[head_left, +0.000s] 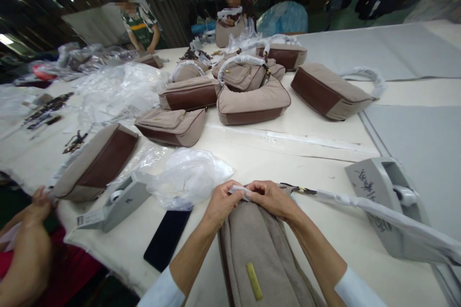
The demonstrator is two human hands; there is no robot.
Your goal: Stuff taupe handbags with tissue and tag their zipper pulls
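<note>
A taupe handbag [259, 254] with a small gold tag lies in front of me on the white table [324, 148]. Both my hands pinch its top edge. My left hand [221, 201] is closed on a strip of white wrapping at that edge. My right hand [272, 198] is closed beside it on the same strip, fingertips touching the left. The bag's strap, wrapped in white plastic [378, 211], runs off to the right from a metal clasp [300, 190].
Several taupe-and-brown handbags [252, 103] lie across the table, with plastic bags [190, 175], a black phone [167, 239] and two grey tape dispensers [389, 201]. A co-worker's hands [36, 206] hold a bag at left. Two people work at the far end.
</note>
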